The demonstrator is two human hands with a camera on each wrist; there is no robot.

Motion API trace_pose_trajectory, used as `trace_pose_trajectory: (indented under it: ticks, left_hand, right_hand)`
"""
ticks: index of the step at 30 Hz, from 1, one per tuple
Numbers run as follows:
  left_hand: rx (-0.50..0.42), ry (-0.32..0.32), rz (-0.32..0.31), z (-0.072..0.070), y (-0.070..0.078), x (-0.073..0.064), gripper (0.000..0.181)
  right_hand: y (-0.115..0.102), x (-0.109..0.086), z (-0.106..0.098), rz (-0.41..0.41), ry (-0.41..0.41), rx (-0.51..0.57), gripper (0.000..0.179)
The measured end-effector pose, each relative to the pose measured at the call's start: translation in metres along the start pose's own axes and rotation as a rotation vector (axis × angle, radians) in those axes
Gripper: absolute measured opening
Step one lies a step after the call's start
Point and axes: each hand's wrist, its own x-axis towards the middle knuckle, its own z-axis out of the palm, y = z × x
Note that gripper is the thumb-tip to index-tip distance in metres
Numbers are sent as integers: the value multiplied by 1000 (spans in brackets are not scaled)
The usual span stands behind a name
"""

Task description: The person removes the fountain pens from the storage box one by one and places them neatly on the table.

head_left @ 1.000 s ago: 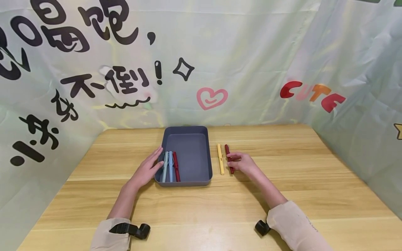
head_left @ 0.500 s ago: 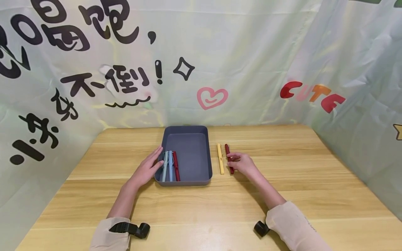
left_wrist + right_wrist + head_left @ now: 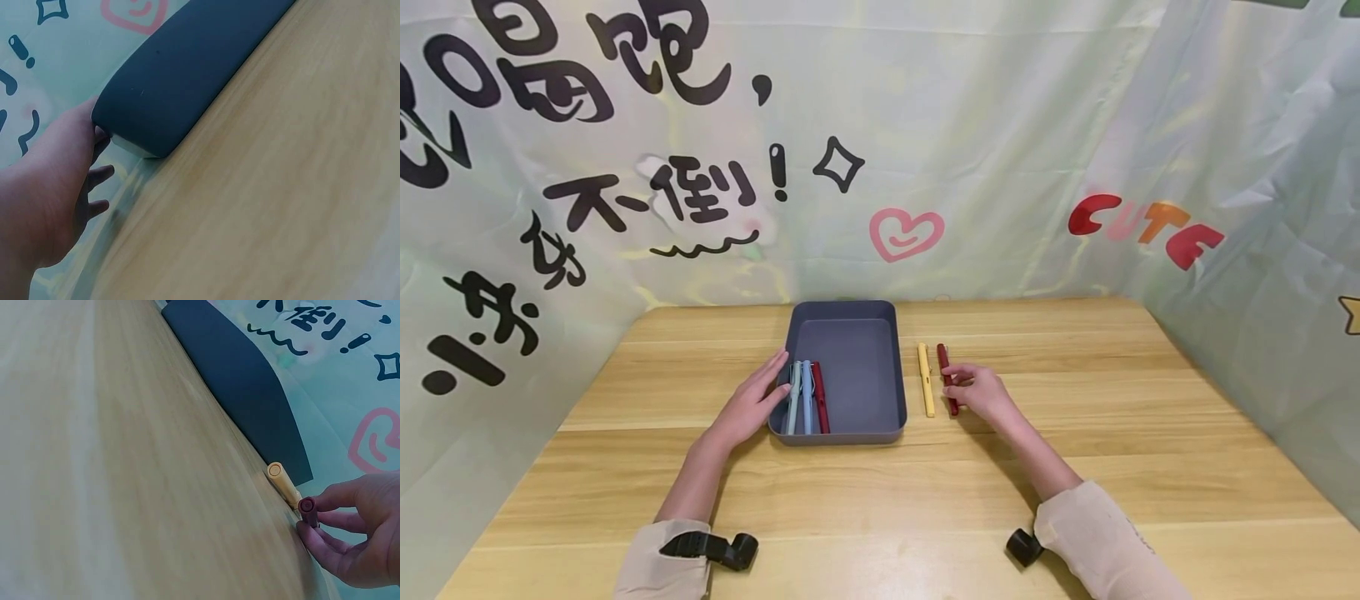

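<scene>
Right hand [image 3: 983,392] pinches a dark red pen [image 3: 947,382] near its middle, right of the frame's centre, probably for balance; left hand [image 3: 748,404], fingers extended, rests against the central tray [image 3: 861,367], perhaps steadying it, three pens [image 3: 808,400] lying lower left inside.

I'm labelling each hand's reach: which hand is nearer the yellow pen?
Right. The right hand pinches the dark red pen just to the right of the yellow pen; the left hand is farther off, at the left side of the gray tray.
</scene>
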Motion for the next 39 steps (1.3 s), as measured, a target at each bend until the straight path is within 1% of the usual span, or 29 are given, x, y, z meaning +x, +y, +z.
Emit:
trace_pose_trajectory:
  ticks: [7, 22, 30, 39]
  left_hand:
    - [5, 2, 4, 0, 0, 0, 56]
    - [14, -2, -8, -1, 0, 0, 56]
    - [16, 9, 9, 0, 0, 1, 56]
    - [13, 3, -7, 0, 1, 0, 56]
  right_hand:
    - [0, 0, -1, -11, 10, -35, 30]
    - [0, -1, 2, -24, 21, -35, 32]
    - [3, 1, 2, -31, 15, -25, 32]
    - [3, 0, 3, -31, 14, -20, 32]
